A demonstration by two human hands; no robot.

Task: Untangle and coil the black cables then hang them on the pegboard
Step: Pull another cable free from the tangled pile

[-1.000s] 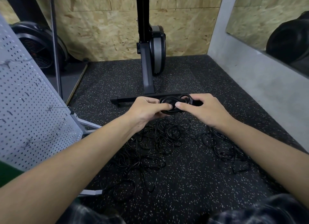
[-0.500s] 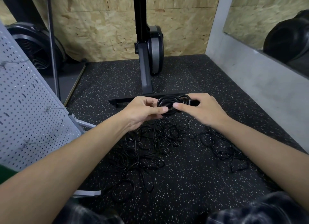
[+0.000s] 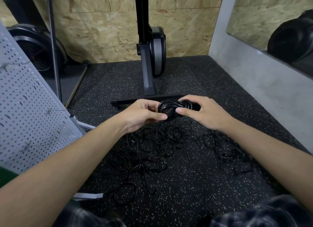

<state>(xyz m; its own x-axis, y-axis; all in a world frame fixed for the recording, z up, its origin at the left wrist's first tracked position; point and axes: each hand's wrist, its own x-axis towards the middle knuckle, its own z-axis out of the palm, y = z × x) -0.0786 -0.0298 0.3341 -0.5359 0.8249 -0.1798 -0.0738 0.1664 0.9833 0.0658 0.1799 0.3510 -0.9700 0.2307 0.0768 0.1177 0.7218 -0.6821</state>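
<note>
Rubber flooring (image 3: 186, 184), black with pale flecks, fills most of what I see. The grey pegboard (image 3: 25, 116) leans at my left. Loose black cables (image 3: 160, 142) sprawl in a tangle on the floor between my forearms. Just above that tangle, my left hand (image 3: 144, 115) and right hand (image 3: 206, 113) pinch a small coiled bundle (image 3: 171, 106) from opposite sides, thumbs and fingers curled round its loops.

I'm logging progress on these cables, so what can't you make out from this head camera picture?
Head view, coiled bundle: far side hidden by left hand and right hand.
Head view, loose cables: too thin and tangled to count.
Head view, pegboard: top and left cut by frame edge.
</note>
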